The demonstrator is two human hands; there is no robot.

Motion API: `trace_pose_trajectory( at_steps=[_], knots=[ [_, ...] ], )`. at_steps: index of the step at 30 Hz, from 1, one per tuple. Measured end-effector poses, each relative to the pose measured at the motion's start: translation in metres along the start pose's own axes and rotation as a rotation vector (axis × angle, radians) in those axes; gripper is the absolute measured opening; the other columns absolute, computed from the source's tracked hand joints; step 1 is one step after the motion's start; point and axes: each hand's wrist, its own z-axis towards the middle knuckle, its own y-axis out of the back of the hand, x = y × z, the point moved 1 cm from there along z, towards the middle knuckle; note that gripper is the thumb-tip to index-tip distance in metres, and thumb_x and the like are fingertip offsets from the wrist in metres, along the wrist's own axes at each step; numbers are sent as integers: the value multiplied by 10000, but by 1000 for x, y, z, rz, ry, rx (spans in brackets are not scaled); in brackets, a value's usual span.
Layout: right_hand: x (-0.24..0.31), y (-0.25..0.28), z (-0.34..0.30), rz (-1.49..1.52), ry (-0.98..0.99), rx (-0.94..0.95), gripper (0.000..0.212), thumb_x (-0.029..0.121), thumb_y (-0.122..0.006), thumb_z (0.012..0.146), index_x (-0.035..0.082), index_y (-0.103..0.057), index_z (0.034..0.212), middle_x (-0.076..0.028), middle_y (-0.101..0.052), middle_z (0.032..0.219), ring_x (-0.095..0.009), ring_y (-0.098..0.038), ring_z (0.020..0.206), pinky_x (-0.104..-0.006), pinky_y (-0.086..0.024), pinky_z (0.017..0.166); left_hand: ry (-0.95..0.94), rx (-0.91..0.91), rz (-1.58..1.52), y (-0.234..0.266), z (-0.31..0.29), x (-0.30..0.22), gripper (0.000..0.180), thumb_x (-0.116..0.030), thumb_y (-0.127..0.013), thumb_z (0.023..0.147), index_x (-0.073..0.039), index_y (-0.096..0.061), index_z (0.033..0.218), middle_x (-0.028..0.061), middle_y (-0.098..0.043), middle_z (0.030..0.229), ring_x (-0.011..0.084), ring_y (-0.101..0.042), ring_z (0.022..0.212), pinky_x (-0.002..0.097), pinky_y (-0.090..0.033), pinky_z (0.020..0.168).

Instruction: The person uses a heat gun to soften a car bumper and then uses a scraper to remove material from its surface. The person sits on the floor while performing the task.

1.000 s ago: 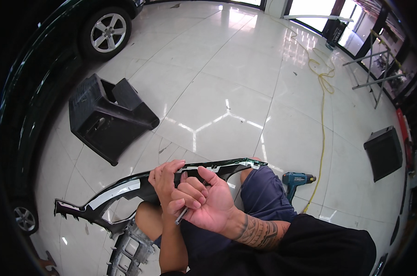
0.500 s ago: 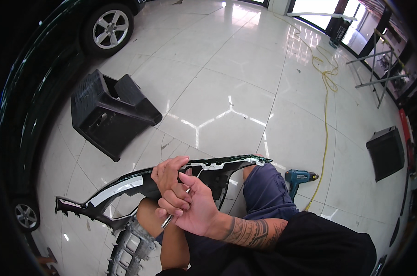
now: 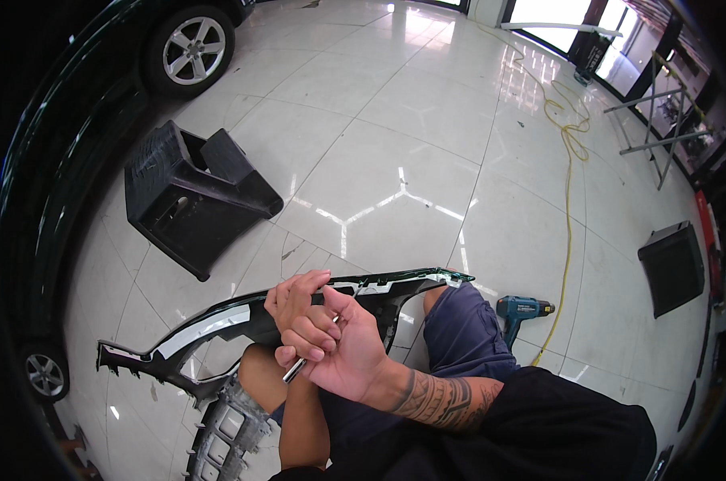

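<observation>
Across my knees lies a long curved car trim panel (image 3: 202, 332), dark with a glossy green edge and white strips along it. My left hand (image 3: 292, 298) grips its upper edge near the middle, fingers bent over it and partly covered by my other hand. My right hand (image 3: 335, 346) is closed around a slim metal rod-like tool (image 3: 295, 369), crossing in front of the left hand; the tool's working tip is hidden. Beneath the panel's left part hangs a grey latticed plastic piece (image 3: 228, 429), by my left leg.
A black plastic step stool (image 3: 194, 200) stands ahead to the left, beside a dark car (image 3: 66, 152). To my right, a teal heat gun (image 3: 523, 309) rests on the tiled floor near a yellow cord (image 3: 569, 240). Farther right are a black box-like stool (image 3: 672, 268) and a metal stand (image 3: 659, 132).
My right hand has shifted slightly up and to the right with the metal tool. The left hand and the panel stay almost where they were.
</observation>
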Motion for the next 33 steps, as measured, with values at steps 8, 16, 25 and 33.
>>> trace_pose_trajectory(
  at_steps=[8,16,25,33],
  knots=[
    [-1,-6,0,18,6,-65,567,427,-367,1004,130,-268,531,-33,-311,530,-190,-360,566,-356,-392,731,50,31,-20,2,-3,0,374,-267,-550,748,-148,-667,1082,-14,-690,1076,164,-622,1048,311,-398,974],
    [-3,-5,-4,98,-26,10,561,419,-362,995,127,-275,524,-41,-305,533,-201,-354,573,-356,-365,738,-8,-25,-7,2,-2,0,321,-162,-683,742,-159,-675,1063,-16,-703,1059,176,-641,1020,328,-404,957],
    [-9,-1,-4,45,-50,76,521,390,-359,991,132,-275,547,-34,-301,562,-199,-360,588,-345,-361,727,-71,-24,-16,11,1,-4,348,-145,-672,782,-159,-672,1129,-4,-694,1048,194,-634,1008,341,-409,940],
    [46,-7,-98,-572,-182,-33,216,235,-476,1025,106,-409,865,11,-380,751,-114,-367,637,-277,-367,623,-142,366,-148,24,47,-18,110,-179,-662,901,-99,-721,948,65,-570,767,262,-577,790,377,-427,695]
  ],
)
